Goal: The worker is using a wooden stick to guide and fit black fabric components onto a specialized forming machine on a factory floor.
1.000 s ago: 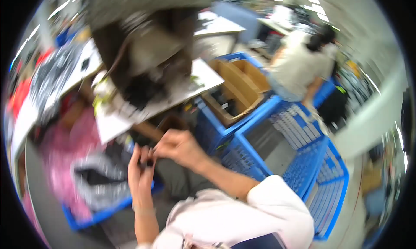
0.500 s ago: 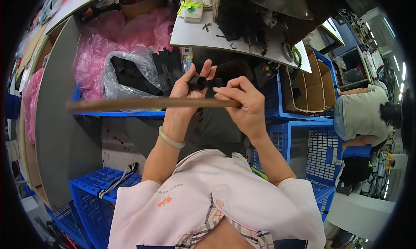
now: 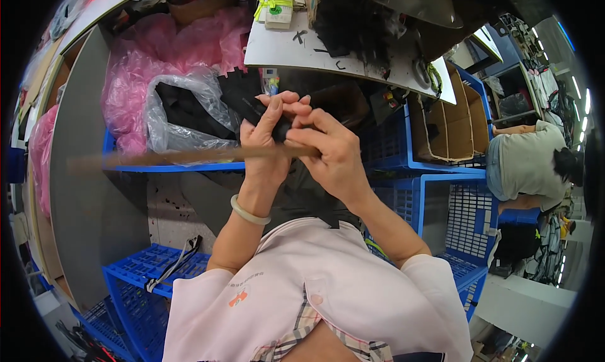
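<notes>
Black and small, a part point(image 3: 281, 130) sits pinched between two hands raised in front of a seated worker's chest, just below the edge of a white table point(image 3: 296, 47). The left hand point(image 3: 270, 141) has its fingers point(image 3: 287, 100) curled shut over the top of the part, thumb pressed alongside. The right hand point(image 3: 334, 154) closes in from the other side, its forefinger and thumb tight on the same part, the remaining fingers folded. A long brown stick point(image 3: 183, 155) runs level from the hands out to the person's left, blurred along its length; which hand grips it cannot be told. A pale bangle point(image 3: 249, 212) circles the left wrist. Behind the hands, blue crates point(image 3: 441, 192) hold pink plastic bags point(image 3: 164, 53) and an open cardboard box point(image 3: 454, 126). Another person point(image 3: 526, 166) sits well apart at right.
</notes>
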The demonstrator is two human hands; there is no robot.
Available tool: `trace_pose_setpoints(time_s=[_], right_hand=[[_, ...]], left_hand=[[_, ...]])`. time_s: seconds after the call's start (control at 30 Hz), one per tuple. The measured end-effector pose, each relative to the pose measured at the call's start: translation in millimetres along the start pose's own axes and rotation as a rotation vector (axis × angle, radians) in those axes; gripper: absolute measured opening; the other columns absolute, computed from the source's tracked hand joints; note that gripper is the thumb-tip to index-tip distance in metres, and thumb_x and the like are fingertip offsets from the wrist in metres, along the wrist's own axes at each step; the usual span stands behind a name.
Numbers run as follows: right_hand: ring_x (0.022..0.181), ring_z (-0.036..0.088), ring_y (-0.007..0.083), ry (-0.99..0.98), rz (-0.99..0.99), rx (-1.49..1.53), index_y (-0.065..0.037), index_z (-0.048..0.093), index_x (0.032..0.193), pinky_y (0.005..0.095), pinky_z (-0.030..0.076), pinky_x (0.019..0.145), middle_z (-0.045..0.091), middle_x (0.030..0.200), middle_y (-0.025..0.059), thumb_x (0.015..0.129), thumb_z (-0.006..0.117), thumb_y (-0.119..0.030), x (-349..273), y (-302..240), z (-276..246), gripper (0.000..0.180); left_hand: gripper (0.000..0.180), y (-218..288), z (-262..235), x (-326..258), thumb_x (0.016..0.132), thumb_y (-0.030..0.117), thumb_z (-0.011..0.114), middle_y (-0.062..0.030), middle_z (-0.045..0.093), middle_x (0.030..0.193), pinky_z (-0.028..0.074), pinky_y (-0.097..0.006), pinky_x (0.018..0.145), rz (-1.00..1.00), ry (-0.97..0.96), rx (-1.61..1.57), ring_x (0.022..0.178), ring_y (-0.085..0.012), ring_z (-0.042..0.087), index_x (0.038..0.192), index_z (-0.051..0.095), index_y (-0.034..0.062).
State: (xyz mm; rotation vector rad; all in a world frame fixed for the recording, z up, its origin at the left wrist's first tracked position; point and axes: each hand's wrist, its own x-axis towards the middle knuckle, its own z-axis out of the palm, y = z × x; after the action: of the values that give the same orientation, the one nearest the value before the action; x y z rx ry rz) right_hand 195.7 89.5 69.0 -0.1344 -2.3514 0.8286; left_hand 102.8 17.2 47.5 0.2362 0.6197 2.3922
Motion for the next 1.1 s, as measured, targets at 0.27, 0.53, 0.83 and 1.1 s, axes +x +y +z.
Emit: trace_pose_setpoints(time_s=[0.27,0.53,0.83,1.1], right_hand=[[0.072,0.063,0.0303,-0.424,0.171,-0.243,-0.016,0.062,0.106,0.0413,0.05,0.058,0.058,0.088,0.0113,0.063,0.074,-0.024,1.4,22.7,19.6,0.045],[0.065,0.062,0.0354,-0.244,0.14,-0.055,-0.017,0.061,0.11,0.0457,0.05,0.055,0.062,0.084,0.0125,0.066,0.069,-0.022,0.4,15.1,34.5,0.045],[0.068,0.06,0.0393,-0.376,0.124,-0.112,-0.012,0.054,0.115,0.0472,0.05,0.057,0.059,0.086,0.0154,0.068,0.07,-0.019,1.8,23.1,35.1,0.05],[0.066,0.062,0.0359,-0.164,-0.006,-0.035,-0.01,0.061,0.097,0.0417,0.05,0.052,0.061,0.088,0.0187,0.063,0.075,-0.016,1.1,48.3,32.0,0.037]], left_hand=[[0.012,-3.9,0.3,6.9,0.092,0.015,0.056,-0.0102,0.06,0.077,0.053,-0.038,0.083,-0.124,-0.007,0.032,0.062,-0.0167,0.059,0.097,0.051,0.006],[0.013,21.1,-33.0,38.0,0.092,0.012,0.055,-0.0056,0.054,0.068,0.054,-0.037,0.079,-0.09,0.043,-0.106,0.05,-0.0131,0.049,0.1,0.047,0.0058],[0.015,20.8,-50.1,45.7,0.091,0.018,0.059,-0.0036,0.054,0.064,0.053,-0.038,0.079,-0.191,-0.029,-0.321,0.05,-0.0127,0.05,0.097,0.054,0.0046],[0.028,9.3,-14.6,26.6,0.092,0.016,0.056,-0.0044,0.054,0.063,0.054,-0.036,0.08,-0.27,-0.047,-0.076,0.048,-0.0113,0.05,0.112,0.05,-0.0026]])
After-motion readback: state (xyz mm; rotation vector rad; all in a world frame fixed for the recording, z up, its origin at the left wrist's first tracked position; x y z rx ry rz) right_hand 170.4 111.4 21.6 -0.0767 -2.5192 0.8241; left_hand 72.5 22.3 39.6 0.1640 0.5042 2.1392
